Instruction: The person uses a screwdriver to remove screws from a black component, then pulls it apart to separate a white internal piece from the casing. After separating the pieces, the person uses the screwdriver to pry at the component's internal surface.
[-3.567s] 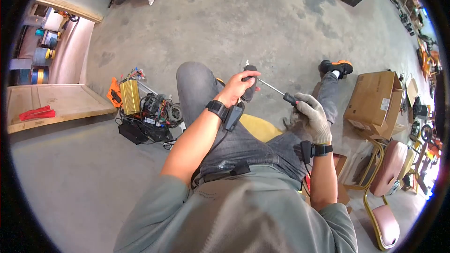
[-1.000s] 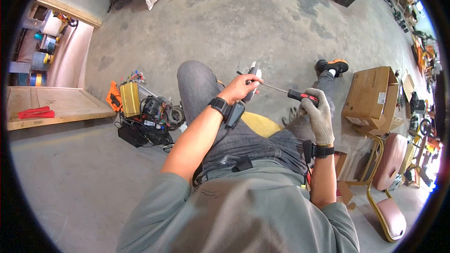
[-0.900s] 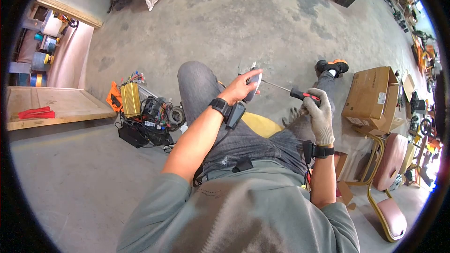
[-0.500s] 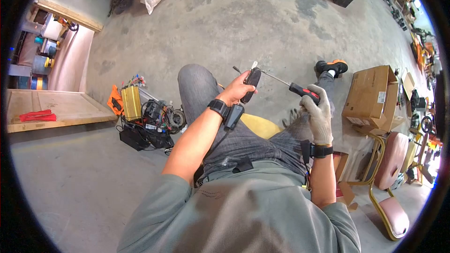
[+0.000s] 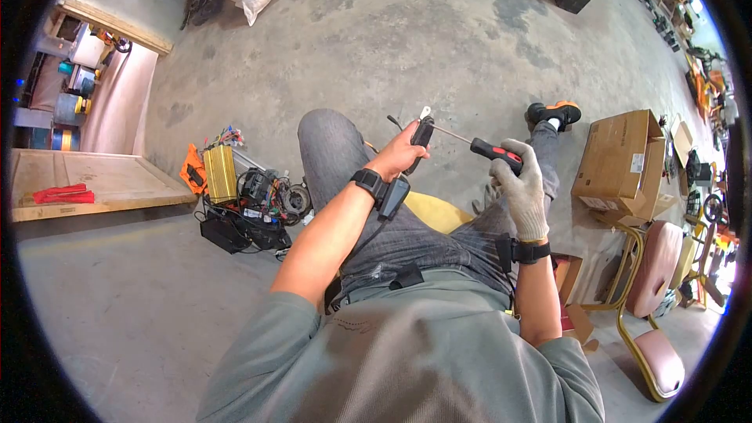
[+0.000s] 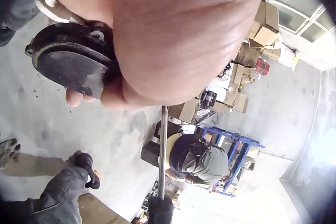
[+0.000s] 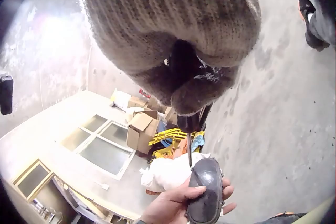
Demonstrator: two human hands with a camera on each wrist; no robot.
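My bare left hand (image 5: pixel 397 153) grips a dark oval housing (image 5: pixel 424 132) with a pale tab at its top end. In the left wrist view the housing (image 6: pixel 71 61) shows beside the left palm (image 6: pixel 178 35). The gloved right hand (image 5: pixel 522 192) holds a screwdriver by its black and red handle (image 5: pixel 497 154). Its thin shaft (image 5: pixel 453 134) points left to the housing. Seen from the right wrist, the shaft's tip meets the edge of the housing (image 7: pixel 206 195), below the glove (image 7: pixel 168 29); whether it sits in a screw, I cannot tell.
A gold box (image 5: pixel 219 174) lies with black parts and cables on the floor at left, by a wooden panel (image 5: pixel 110 176) bearing red gloves. At right stand a cardboard box (image 5: pixel 615 158) and pink-padded chairs (image 5: pixel 655 266). Another person (image 6: pixel 202 158) sits farther off.
The housing has been turned in my left hand, from its pale side to its dark side and now more edge-on. My right hand has moved left and slightly down with the screwdriver.
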